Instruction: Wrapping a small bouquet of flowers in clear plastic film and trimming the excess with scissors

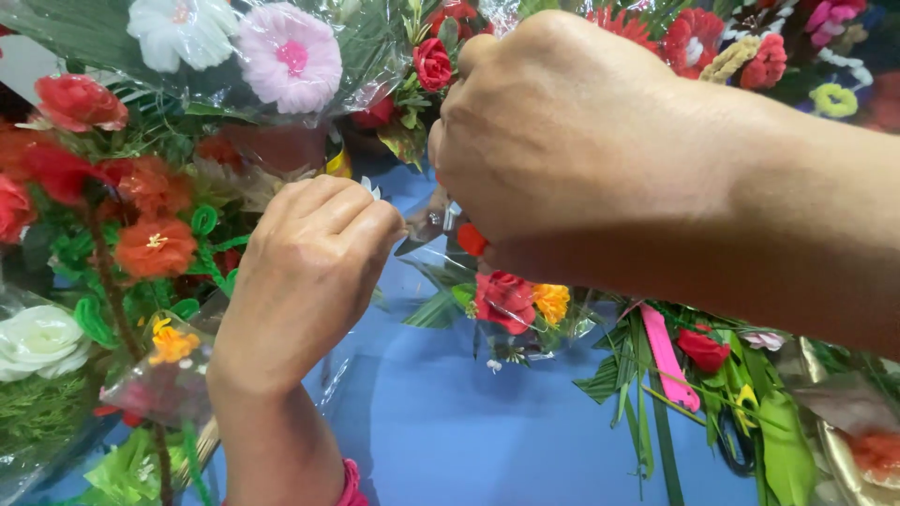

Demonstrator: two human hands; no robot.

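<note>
The left hand [305,272] is curled, its fingertips pinching a fold of the clear wrap [427,220], which keeps the film taut. The right hand [553,141] is closed from above on the same small bouquet [511,300], gripping where the wrap gathers, so the red and yellow blooms hang just above the blue table [450,422]. Other wrapped bouquets [141,244] crowd both sides.

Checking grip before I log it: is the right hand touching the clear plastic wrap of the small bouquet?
Cannot tell. In the head view the right hand covers the clear plastic wrap's top, hiding any contact.
</note>
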